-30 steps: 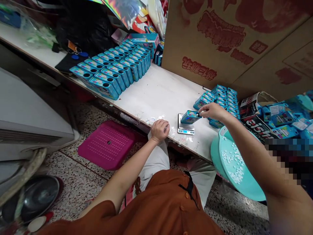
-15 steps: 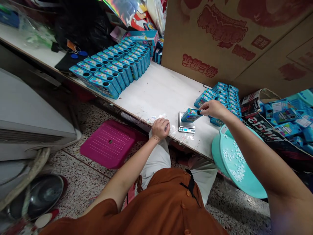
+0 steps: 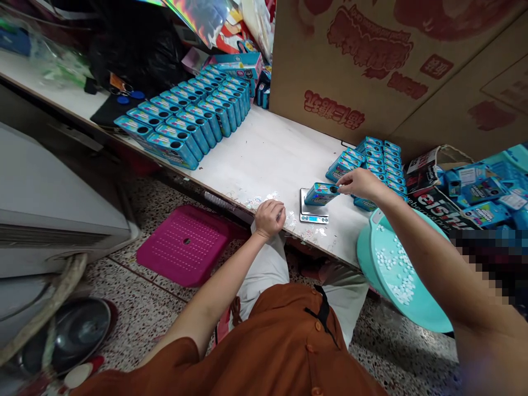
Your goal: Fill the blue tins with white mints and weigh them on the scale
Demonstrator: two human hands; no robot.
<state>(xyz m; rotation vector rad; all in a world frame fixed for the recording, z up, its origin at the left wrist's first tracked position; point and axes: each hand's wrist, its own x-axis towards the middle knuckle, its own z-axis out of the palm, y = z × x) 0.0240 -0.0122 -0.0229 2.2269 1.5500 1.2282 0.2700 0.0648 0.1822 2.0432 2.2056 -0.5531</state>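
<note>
The thumb and fingertips of the right hand (image 3: 358, 184) are drawn close together at the dark round hole in the top of a blue box (image 3: 317, 194); whether they pinch anything is too small to tell. That box stands on the plate of a small silver scale (image 3: 314, 211), which lies near the front edge of the counter (image 3: 264, 148), its lit display towards that edge. The left hand (image 3: 269, 219) rests at the front edge, left of the scale, fingers loosely curled; whether it has something inside cannot be told. Just beyond the right hand, a cluster of similar boxes (image 3: 373, 159) stands towards the back edge, near a large cardboard box (image 3: 330, 66) with red print. Under the right forearm, a turquoise basin (image 3: 367, 253) sits at the front edge, right of the scale, with many small white pieces (image 3: 402, 291) inside. At the right end, more blue packs (image 3: 482, 190) lie heaped by a dark printed carton (image 3: 447, 204). Well to the left, two long rows of boxes (image 3: 193, 118), dark holes uppermost, slant from the front edge towards the back. A magenta stool (image 3: 187, 242) stands below the front edge.
</note>
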